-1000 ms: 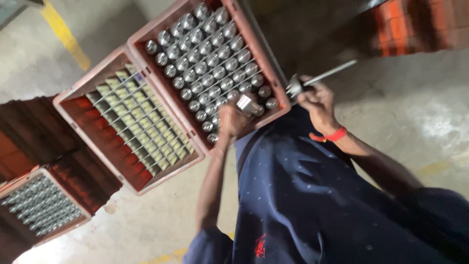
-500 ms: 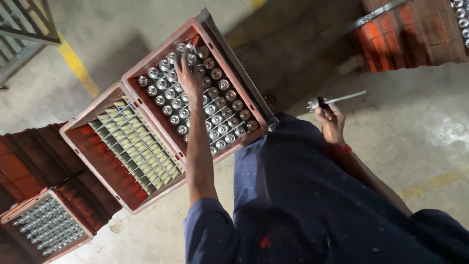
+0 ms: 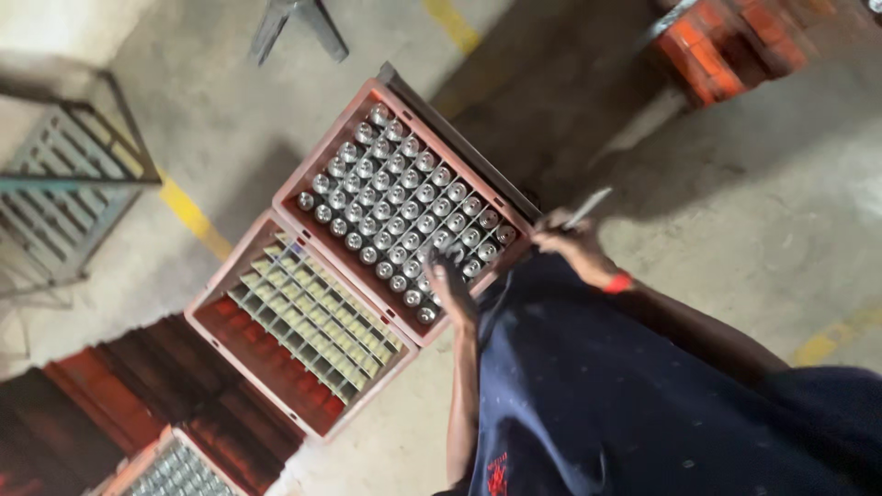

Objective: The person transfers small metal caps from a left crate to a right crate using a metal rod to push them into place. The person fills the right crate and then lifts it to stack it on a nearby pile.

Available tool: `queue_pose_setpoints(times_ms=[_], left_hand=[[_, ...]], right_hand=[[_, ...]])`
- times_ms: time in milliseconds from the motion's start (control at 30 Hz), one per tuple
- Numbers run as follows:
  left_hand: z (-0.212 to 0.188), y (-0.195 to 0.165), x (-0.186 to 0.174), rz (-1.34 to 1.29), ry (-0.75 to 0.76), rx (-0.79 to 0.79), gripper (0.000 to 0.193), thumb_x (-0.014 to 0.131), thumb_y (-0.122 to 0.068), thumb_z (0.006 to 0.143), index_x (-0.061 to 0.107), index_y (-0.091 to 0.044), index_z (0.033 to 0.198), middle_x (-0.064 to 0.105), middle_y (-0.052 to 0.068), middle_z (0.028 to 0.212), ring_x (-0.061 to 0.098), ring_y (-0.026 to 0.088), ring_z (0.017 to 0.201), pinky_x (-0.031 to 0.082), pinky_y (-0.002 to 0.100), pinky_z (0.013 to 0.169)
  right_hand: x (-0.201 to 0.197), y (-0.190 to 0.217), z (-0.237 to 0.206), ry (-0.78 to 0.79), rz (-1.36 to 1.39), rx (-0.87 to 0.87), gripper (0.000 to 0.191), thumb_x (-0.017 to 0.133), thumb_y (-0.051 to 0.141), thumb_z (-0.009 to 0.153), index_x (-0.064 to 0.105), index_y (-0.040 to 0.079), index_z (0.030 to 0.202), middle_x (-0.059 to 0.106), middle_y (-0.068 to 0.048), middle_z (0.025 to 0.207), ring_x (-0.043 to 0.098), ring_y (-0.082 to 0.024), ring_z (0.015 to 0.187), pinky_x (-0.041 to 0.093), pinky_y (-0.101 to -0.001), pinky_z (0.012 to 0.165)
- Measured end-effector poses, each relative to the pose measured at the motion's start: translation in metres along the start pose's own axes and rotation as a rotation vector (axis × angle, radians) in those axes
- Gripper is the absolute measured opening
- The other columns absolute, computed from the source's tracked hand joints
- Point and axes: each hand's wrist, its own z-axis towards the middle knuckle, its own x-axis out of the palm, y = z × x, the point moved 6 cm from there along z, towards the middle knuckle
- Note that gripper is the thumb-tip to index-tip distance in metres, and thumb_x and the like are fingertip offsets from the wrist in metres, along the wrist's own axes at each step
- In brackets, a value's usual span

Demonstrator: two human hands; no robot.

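Red plastic crates sit on the concrete floor [image 3: 781,211]: 2 lie side by side in the middle, a 3rd peeks in at the bottom left, and a blurred stack of more stands at the top right [image 3: 726,41]. The full crate [image 3: 514,197] holds silver-capped bottles [image 3: 395,197] in rows; roughly 45 caps show, too blurred for an exact count. The empty crate [image 3: 211,317] beside it, touching along 1 long side, shows only its pale divider grid. The corner crate [image 3: 170,473] also carries capped bottles.

Left hand [image 3: 452,285] reaches down onto the near rows of the full crate, fingers curled over the caps; motion blur hides whether they pinch a bottle. Right hand [image 3: 570,246] hovers just past the crate's near corner, fingers pressed around 1 thin metal tool [image 3: 588,208], with 1 red wristband [image 3: 617,283] at the wrist. A yellow floor line [image 3: 193,219] runs at left beside 1 metal frame [image 3: 69,174].
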Motion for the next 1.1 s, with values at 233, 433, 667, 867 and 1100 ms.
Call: queue_pose_setpoints(times_ms=[233,433,667,867,1100], left_hand=[[-0.069,-0.018,0.019,0.233,0.805,0.252,0.093,0.048,-0.062,0.103,0.019,0.0,0.166,0.023,0.023,0.172,0.019,0.034,0.162,0.015,0.045,0.13],[-0.033,-0.014,-0.112,1.03,0.321,0.293,0.043,0.069,-0.025,0.092,0.065,0.002,0.125,0.069,0.023,0.123,0.068,0.041,0.115,0.052,0.047,0.101],[-0.068,0.027,-0.148,1.331,0.264,0.502,0.059,0.074,-0.027,0.091,0.057,0.012,0.131,0.058,0.034,0.126,0.062,0.047,0.111,0.052,0.05,0.093],[-0.062,0.032,-0.12,1.214,0.24,0.379,0.056,0.073,-0.029,0.093,0.059,0.013,0.128,0.061,0.031,0.122,0.063,0.043,0.106,0.053,0.049,0.088],[-0.108,0.075,-0.03,1.064,0.345,0.19,0.053,0.072,-0.031,0.095,0.062,0.013,0.124,0.065,0.027,0.118,0.065,0.039,0.1,0.054,0.047,0.082]], right_hand=[[0.107,-0.095,-0.06,0.175,-0.342,-0.006,0.035,0.069,0.033,0.097,0.063,-0.001,0.091,0.063,-0.013,0.075,0.058,-0.022,0.066,0.049,-0.0367,0.06],[0.119,-0.134,-0.102,-0.042,-0.042,0.363,0.052,0.064,0.055,0.092,0.069,0.008,0.114,0.074,-0.006,0.098,0.071,-0.017,0.081,0.06,-0.0307,0.066],[0.177,-0.135,-0.086,-0.043,-0.008,0.401,0.067,0.067,0.068,0.086,0.073,0.012,0.122,0.077,-0.01,0.116,0.072,-0.022,0.102,0.057,-0.0411,0.089],[0.16,-0.136,-0.093,-0.398,-0.036,0.386,0.062,0.085,0.037,0.065,0.068,0.006,0.116,0.077,-0.015,0.106,0.072,-0.024,0.094,0.058,-0.0363,0.083],[0.056,-0.126,-0.105,-0.271,-0.248,0.493,0.05,0.082,0.04,0.072,0.071,-0.002,0.097,0.072,-0.016,0.088,0.069,-0.023,0.081,0.055,-0.0384,0.072]])
